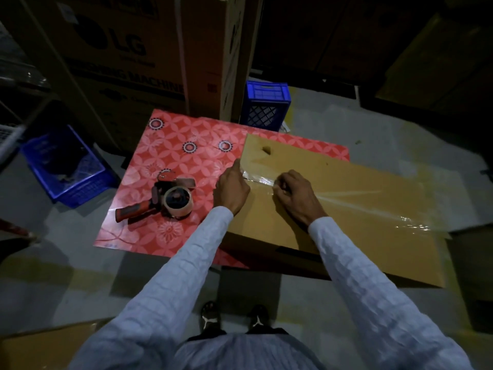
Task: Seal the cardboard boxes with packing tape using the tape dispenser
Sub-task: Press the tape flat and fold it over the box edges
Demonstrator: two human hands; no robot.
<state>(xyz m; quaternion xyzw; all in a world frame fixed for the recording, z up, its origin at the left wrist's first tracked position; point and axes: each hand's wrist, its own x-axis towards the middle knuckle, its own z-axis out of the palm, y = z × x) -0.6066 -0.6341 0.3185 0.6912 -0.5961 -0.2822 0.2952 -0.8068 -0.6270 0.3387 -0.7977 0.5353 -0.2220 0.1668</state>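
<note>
Two hands on the job here, both up at the left end of the cardboard box [346,209], which lies flat with its long axis running left to right and a bit toward me on the right side. It sits partly on the red patterned table [160,156] and hangs off over the floor on the right. A strip of clear packing tape [346,196] runs along the box's seam, same direction as the long axis, and it looks crinkled near the right end. My left hand [231,187] sits at the box's left edge with one finger stretched out along the corner, pressing where the tape wraps over; the other fingers are curled under, so I can't tell if they grab anything. My right hand [293,194] is just beside it on top of the box, fingers bunched up and seemingly pinching or pressing the tape down at the seam, but the shiny film makes the exact grip hard to call. The tape dispenser [162,200] is lying on the table left of my hands, nobody touching it, red handle pointing toward the lower left and the roll facing up-ish. Behind the table stands a big LG box [149,57], plus a blue crate [266,105] beside it and another blue crate [64,166] down on the left.
</note>
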